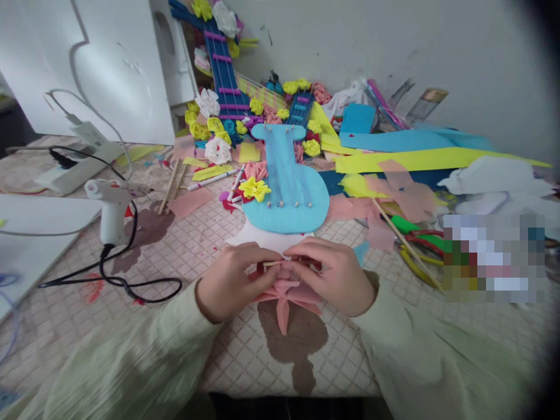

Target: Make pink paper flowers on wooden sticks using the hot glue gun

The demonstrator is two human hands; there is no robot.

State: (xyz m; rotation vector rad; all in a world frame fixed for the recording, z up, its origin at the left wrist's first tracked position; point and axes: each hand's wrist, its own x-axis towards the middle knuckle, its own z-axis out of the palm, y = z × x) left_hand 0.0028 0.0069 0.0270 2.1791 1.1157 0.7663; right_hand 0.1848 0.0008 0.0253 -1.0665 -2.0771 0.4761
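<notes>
Low over the front of the table, my left hand (234,280) and my right hand (335,274) meet, fingertips pinched together. A thin wooden stick (272,264) shows between the thumb and forefinger of my left hand. Folded pink crepe paper (284,306) hangs below the fingertips, its strips fanning downward. The right fingers press on the top of this paper; their exact grip is partly hidden. Just beyond my hands lies a light-blue guitar-shaped cutout (286,175) with small pegs and strings. A yellow paper flower (255,189) sits at its left side.
A white glue gun (111,210) with a black cord stands left, near a power strip (76,166). A dark-blue paper guitar (225,76) with flowers leans at the back. Right are yellow paper strips (394,160), pink scraps (406,189) and yellow-handled scissors (415,265).
</notes>
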